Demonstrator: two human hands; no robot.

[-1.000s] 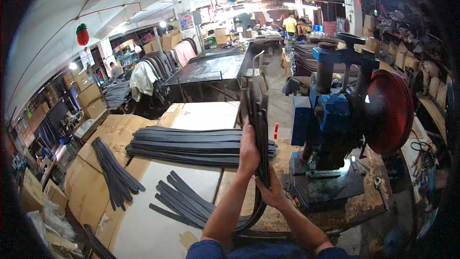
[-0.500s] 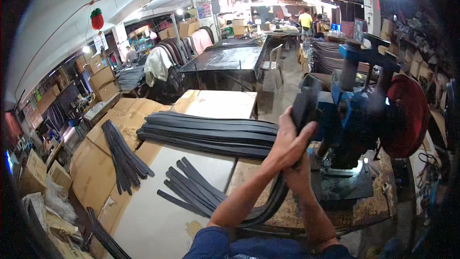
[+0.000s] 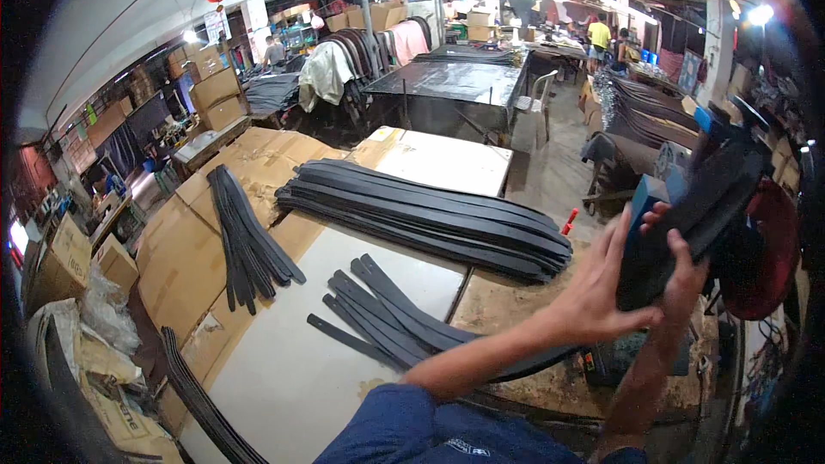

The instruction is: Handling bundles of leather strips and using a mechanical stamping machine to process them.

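A bundle of long black belt strips [image 3: 700, 206] stands raised at the right, in front of the blue machine. My right hand [image 3: 683, 271] wraps its fingers round the bundle's near side. My left hand [image 3: 606, 288] is flat with fingers stretched out, its palm turned to the bundle's left side; whether it touches is hard to tell. More black strips [image 3: 387, 314] with holes near their ends fan out on the white board, running under my left forearm. Behind them lies a thick stack of black strips [image 3: 421, 215].
A smaller bunch of strips [image 3: 245, 241] rests on the cardboard [image 3: 172, 245] at left, with another bundle [image 3: 202, 404] at the near left edge. A blue machine with a dark red wheel [image 3: 765, 249] stands close at right. Farther back are a black-topped table [image 3: 447, 82] and a white chair [image 3: 539, 99].
Both hands and the raised bundle have moved right in the view. My left hand has loosened from its grip and its fingers have straightened. The view has also shifted, so the tabletop sits differently.
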